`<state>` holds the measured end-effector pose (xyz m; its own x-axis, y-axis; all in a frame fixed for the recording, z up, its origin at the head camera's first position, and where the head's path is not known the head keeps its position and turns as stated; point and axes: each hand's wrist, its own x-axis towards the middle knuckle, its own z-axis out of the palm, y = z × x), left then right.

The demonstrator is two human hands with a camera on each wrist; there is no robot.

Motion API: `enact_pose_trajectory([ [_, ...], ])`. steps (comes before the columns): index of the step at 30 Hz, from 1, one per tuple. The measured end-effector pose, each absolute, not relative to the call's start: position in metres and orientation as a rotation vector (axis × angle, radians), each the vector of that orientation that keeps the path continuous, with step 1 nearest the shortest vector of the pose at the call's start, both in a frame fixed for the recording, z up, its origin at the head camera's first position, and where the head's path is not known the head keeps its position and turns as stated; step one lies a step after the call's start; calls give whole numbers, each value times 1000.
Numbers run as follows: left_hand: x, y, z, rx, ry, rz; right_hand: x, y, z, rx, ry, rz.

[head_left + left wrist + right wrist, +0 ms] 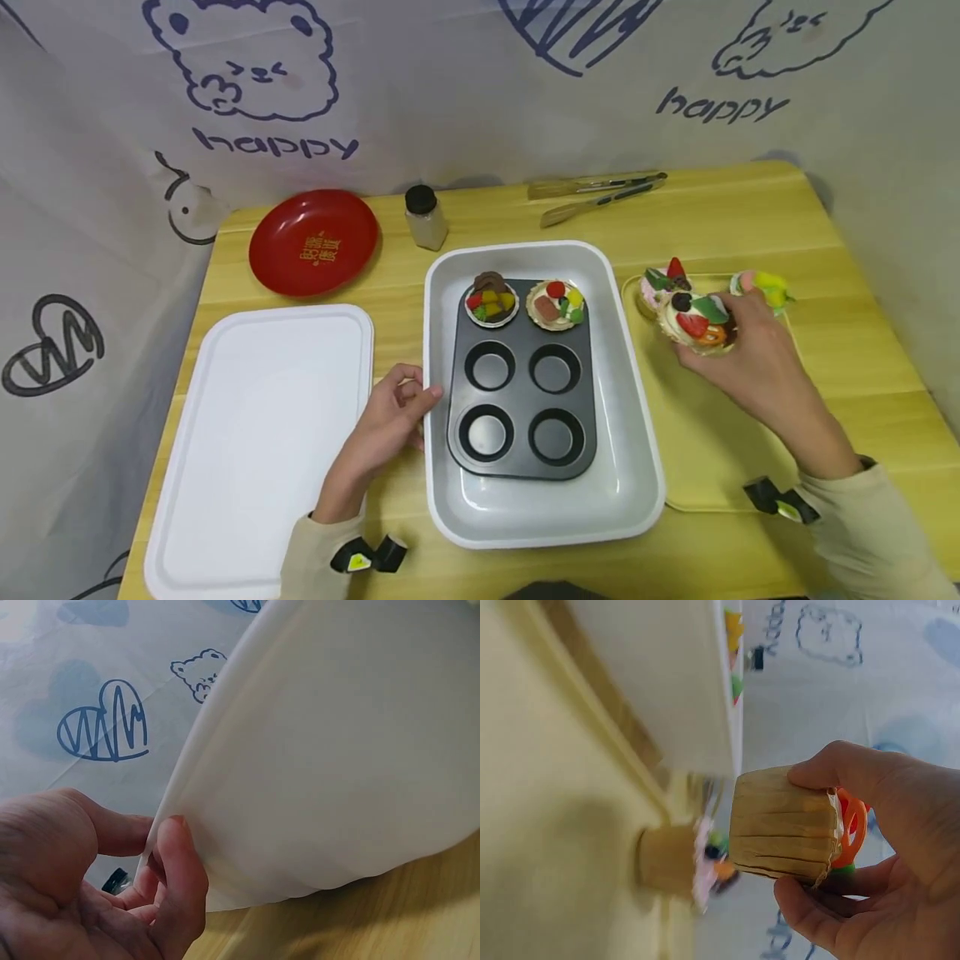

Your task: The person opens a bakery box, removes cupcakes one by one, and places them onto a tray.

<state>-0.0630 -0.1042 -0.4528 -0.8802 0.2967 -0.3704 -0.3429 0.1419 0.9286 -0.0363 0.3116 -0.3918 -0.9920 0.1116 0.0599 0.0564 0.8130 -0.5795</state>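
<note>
Where the deep white rectangular basin (525,510) stands mid-table, it holds a dark grey metal muffin tin (522,408) with six round cups. In the far row sit a small tart with brown and yellow topping (491,302) on the left and a cream tart with red, yellow and green pieces (555,305) on the right. Beside the basin, a flat pale-yellow tray (712,454) has a pink-frosted cupcake (648,298) near its far left corner and a cupcake with yellow and green topping (769,287) at its far right corner.

The right hand (759,371) reaches over the yellow tray from the near right, pinching a cream-topped cupcake in a pleated tan paper case (693,321) between thumb and fingers, which press opposite sides. The left hand (386,421) pinches the basin's left rim, thumb over the top and fingers curled outside.

The held cupcake is above the tray's far left part, just beside the pink one. Its flat base points down, its topping of red and dark berries, green leaf and orange ring up; the base-to-top axis is near upright, slightly tilted.
</note>
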Motion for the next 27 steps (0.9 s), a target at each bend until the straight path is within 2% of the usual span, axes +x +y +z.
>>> enact_pose_trajectory([
  [7,-66,-107,-449,-44,1968,1774,-24,345,-406,-351,-2963,897],
  [16,-63,-104,-451,-54,1971,1757,-11,387,-435,-455,-2946,879],
  [27,-63,-105,-453,-49,1967,1770,-7,404,-451,-547,-2888,864],
])
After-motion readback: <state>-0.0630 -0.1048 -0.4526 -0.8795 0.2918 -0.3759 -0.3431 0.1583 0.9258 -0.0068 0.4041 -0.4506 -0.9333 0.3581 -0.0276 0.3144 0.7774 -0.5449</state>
